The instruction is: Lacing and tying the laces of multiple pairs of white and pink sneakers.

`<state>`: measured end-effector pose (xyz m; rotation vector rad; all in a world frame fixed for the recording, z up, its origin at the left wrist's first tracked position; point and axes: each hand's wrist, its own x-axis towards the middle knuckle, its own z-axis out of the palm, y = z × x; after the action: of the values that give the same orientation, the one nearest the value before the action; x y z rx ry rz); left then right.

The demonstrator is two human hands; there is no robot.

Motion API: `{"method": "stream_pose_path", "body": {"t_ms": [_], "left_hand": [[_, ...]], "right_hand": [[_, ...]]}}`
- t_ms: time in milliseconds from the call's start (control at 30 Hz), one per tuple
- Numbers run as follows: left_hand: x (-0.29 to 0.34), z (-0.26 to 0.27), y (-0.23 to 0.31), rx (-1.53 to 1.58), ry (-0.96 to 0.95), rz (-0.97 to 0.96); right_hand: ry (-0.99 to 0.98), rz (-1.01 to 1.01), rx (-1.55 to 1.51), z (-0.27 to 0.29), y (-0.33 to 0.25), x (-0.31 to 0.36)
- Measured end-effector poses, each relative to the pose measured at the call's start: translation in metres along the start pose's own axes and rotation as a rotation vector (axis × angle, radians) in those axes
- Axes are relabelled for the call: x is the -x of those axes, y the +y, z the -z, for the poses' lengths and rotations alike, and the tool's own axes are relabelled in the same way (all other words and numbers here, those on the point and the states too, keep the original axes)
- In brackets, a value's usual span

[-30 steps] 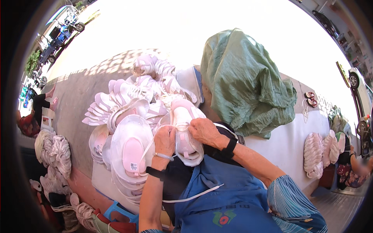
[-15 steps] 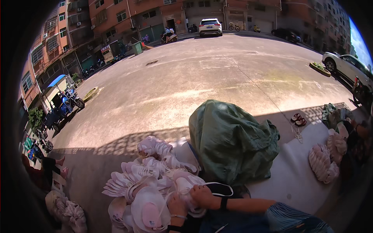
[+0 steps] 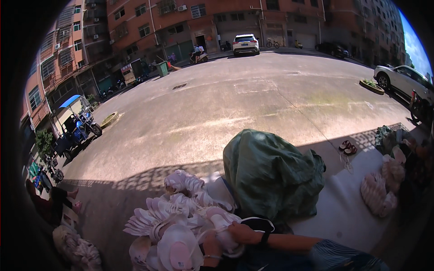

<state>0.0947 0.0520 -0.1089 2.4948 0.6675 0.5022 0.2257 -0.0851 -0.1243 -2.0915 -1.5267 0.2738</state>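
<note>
Low in the middle, both my hands are closed at a pale pink-and-white shoe upper (image 3: 221, 218) on a heap of similar uppers (image 3: 165, 212). My left hand (image 3: 211, 245) grips its near side, the fingers partly blurred. My right hand (image 3: 244, 233) is bent over its right side, fingers pinched. A white shoelace (image 3: 260, 220) loops out beside the right hand and runs back into it; the fingertips themselves are hidden. Left of my left hand lies a rounded white upper with a pink tongue (image 3: 181, 253).
A big green sack (image 3: 273, 174) stands just beyond my right hand, beside a pale sheet (image 3: 337, 207). More bundled uppers (image 3: 379, 192) lie at right, near red sandals (image 3: 348, 147). Another person (image 3: 58, 198) sits at left by a further bundle (image 3: 77, 248). Vehicles stand across the paved yard.
The whole view has shifted, so the scene sits slightly lower and to the right. Both hands stay at the same upper, the right one turned slightly more over it.
</note>
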Motion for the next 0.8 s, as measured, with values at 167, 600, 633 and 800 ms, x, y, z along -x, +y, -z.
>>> {"method": "stream_pose_path", "body": {"t_ms": [167,600,633,800], "left_hand": [[0.004,0.012,0.015,0.015,-0.007,0.071],[0.003,0.007,0.007,0.064,0.01,0.082],[0.002,0.007,0.009,0.068,0.011,0.078],[0.001,0.006,0.007,0.142,-0.03,0.076]], "right_hand": [[0.048,-0.072,-0.103,0.022,-0.033,0.0],[0.013,0.119,0.221,0.043,-0.05,-0.009],[-0.009,0.105,0.208,0.046,-0.051,-0.012],[-0.053,0.093,0.302,0.045,-0.057,-0.021]]}}
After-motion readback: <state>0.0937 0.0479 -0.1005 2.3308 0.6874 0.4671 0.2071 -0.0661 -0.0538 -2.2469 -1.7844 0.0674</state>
